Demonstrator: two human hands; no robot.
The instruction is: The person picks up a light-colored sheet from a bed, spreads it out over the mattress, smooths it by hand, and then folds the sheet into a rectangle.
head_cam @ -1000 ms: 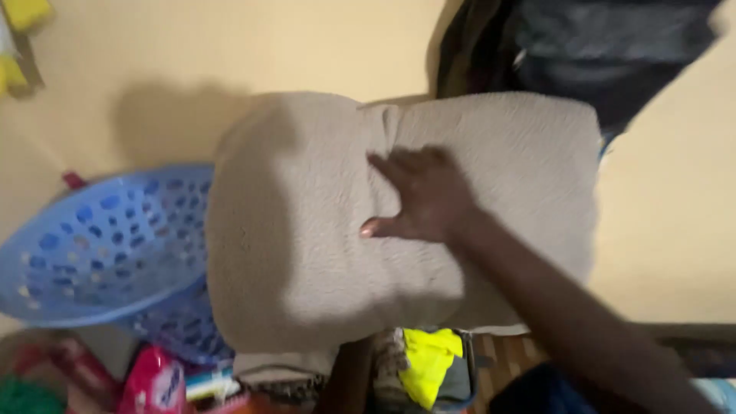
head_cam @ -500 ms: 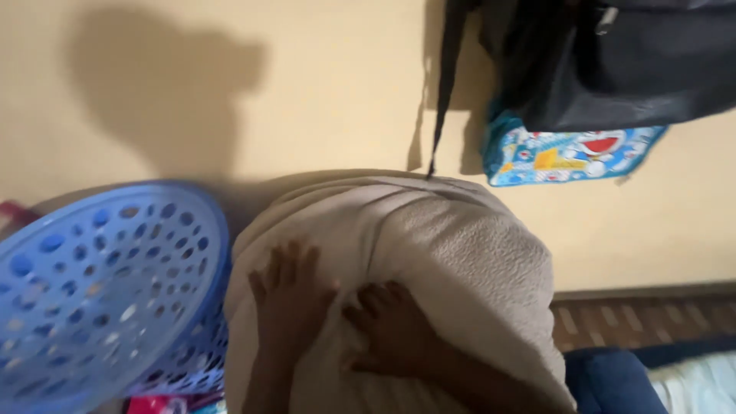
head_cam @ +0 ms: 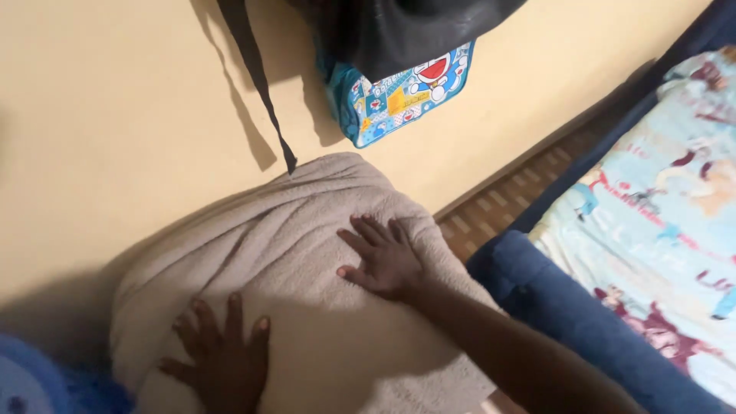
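A thick beige folded blanket point(head_cam: 307, 238) lies bunched against the cream wall. My left hand point(head_cam: 222, 360) rests flat on its lower left part, fingers spread. My right hand point(head_cam: 383, 261) presses flat on the blanket's middle right, fingers apart and pointing up-left. Neither hand grips anything; both palms lie on the fabric.
A blue perforated laundry basket point(head_cam: 31, 383) peeks in at the bottom left. A black bag point(head_cam: 406, 31) and a cartoon-print blue bag point(head_cam: 399, 92) hang on the wall above. A mattress with a blue edge point(head_cam: 552, 299) and patterned sheet point(head_cam: 659, 207) lies to the right, beside a strip of brown floor point(head_cam: 498, 207).
The view has swung right, so the basket has almost left the frame and the mattress has come in. My hands have spread apart on the blanket, the left one lower.
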